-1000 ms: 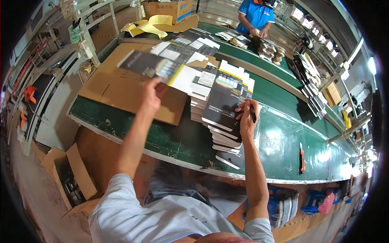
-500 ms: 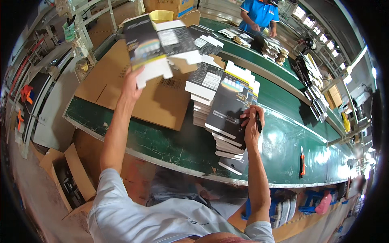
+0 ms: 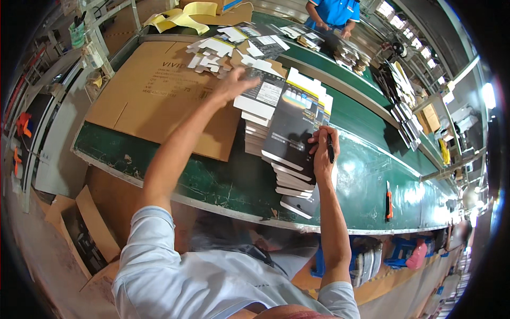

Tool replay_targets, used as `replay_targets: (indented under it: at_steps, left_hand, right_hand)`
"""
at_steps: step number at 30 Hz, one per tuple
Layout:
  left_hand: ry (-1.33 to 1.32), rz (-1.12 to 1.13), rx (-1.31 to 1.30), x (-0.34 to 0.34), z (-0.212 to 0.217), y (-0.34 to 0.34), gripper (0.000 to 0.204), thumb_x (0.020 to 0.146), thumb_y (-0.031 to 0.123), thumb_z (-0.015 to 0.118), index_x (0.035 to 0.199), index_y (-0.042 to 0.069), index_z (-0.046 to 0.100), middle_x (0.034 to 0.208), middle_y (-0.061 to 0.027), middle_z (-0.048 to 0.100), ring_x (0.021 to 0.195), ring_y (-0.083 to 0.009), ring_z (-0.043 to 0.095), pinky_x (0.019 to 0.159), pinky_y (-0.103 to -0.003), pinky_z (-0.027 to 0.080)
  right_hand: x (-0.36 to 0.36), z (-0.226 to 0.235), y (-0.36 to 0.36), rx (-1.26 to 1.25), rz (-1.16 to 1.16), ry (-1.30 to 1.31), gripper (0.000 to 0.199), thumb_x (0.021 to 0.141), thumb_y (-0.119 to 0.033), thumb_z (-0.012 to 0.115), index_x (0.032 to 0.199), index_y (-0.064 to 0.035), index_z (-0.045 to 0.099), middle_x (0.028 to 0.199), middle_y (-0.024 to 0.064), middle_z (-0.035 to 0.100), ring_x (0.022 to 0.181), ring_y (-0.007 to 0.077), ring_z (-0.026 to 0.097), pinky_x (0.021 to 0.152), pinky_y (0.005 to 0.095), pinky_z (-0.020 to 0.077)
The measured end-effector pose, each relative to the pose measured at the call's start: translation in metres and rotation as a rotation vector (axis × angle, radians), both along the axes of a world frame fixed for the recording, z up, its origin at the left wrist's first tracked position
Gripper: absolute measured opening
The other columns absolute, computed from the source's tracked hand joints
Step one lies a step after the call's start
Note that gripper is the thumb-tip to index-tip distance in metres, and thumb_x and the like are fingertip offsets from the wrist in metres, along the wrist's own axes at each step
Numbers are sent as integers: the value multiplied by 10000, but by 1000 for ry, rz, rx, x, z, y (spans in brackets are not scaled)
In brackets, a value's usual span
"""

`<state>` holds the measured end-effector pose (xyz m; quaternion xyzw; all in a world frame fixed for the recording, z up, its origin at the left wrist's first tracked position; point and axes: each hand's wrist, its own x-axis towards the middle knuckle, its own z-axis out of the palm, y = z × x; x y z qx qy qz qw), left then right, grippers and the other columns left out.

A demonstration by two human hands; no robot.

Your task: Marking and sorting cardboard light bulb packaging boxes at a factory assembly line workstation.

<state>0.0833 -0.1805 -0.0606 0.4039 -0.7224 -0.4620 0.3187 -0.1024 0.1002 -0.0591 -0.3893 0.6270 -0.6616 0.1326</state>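
My left hand [image 3: 234,86] is empty, its fingers apart, at the left edge of a stack of flattened black-and-white printed boxes [image 3: 268,91]. I cannot tell whether it touches them. In my right hand [image 3: 322,155] is a black pen [image 3: 330,149], gripped while the hand rests at the right side of the nearer stack of flat black boxes [image 3: 287,135]. These boxes have white flaps and a yellow strip, and lie fanned in a slanted pile. Farther off, loose flat boxes [image 3: 219,47] lie spread over the far edge of a brown cardboard sheet [image 3: 143,101].
An orange utility knife [image 3: 389,204] lies on the green table [image 3: 361,186] to the right. Yellow paper [image 3: 183,18] lies at the far left. Across the table a person in blue [image 3: 334,13] handles more flat boxes [image 3: 348,53]. An open carton [image 3: 87,234] stands on the floor at left.
My left hand has let go of the flat boxes it held up; loose flat boxes now lie on the far pile. That hand has moved right, to the stack. My right hand stays with the pen.
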Motion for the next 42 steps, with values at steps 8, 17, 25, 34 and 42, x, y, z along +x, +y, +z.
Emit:
replay_targets:
  at_steps: [8,17,25,34,42]
  left_hand:
    - [397,-51,287,10,-23,65,629,844,174,810,1372,8,512,1168,-92,674,1046,-162,644,912,-320,522]
    - [96,108,-820,9,27,105,524,821,197,773,1300,59,611,1305,-152,623,1319,-326,503,1135,-467,352]
    - [-208,-432,-742,-51,20,122,340,933,314,654,1240,180,714,1425,-90,587,1401,-286,446,1175,-498,284]
    - [-369,-397,-760,-54,8,94,349,979,362,582,1283,239,701,1468,-95,555,1417,-281,433,1171,-535,279]
    - [-355,-309,-813,-56,2,84,483,894,519,659,1280,232,706,1456,-107,564,1407,-290,448,1170,-513,297]
  right_hand:
    - [-4,9,-5,-31,95,-145,295,1043,-259,547,1115,11,643,813,58,607,653,98,538,615,253,443]
    - [-8,3,4,-31,107,-55,249,1005,-214,589,1106,4,653,839,44,595,637,88,523,583,244,438]
    - [-10,6,1,5,138,-18,140,937,-52,639,1062,13,641,814,49,636,649,91,582,609,238,473]
    - [-4,9,13,1,197,-5,185,951,-80,650,1092,39,663,777,51,652,624,81,586,571,226,469]
    - [-8,0,12,61,154,155,187,978,-166,649,969,21,658,718,52,667,616,58,570,557,226,455]
